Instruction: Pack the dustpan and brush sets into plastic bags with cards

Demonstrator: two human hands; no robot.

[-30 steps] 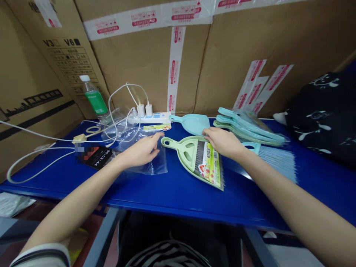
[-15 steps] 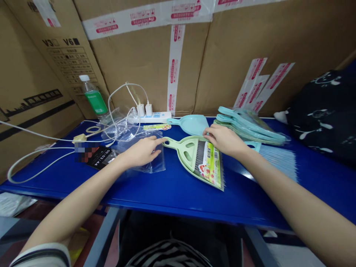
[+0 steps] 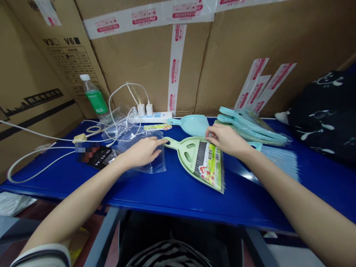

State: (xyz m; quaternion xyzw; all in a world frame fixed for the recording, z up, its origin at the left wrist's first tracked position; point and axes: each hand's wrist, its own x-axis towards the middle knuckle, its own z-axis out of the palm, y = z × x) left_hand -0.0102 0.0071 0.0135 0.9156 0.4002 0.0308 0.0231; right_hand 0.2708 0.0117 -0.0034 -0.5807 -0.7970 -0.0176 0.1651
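Note:
A light green dustpan (image 3: pixel 183 163) lies flat on the blue table with its handle to the left. A green hand brush (image 3: pixel 190 152) with dark bristles is nested in it, and a yellow-green printed card (image 3: pixel 213 167) covers part of the bristles. My left hand (image 3: pixel 146 150) has its index finger stretched to the handle's tip, thumb apart. With fingers bent and pinched, my right hand (image 3: pixel 224 138) grips the dustpan's far edge, near the card. Just beyond lies a light blue dustpan (image 3: pixel 193 124). Partly under my right forearm is a blue brush (image 3: pixel 278 159).
Wrapped dustpan sets (image 3: pixel 250 126) are stacked at the back right, beside a black patterned bag (image 3: pixel 322 115). Clear plastic wrap (image 3: pixel 152 163), a phone (image 3: pixel 100 157), white cables, a power strip (image 3: pixel 155 117) and a bottle (image 3: pixel 96 100) occupy the left. Cardboard boxes (image 3: pixel 139 66) wall the back.
Almost nothing differs. My right hand and the view have shifted very slightly; both hands keep their places at the green dustpan.

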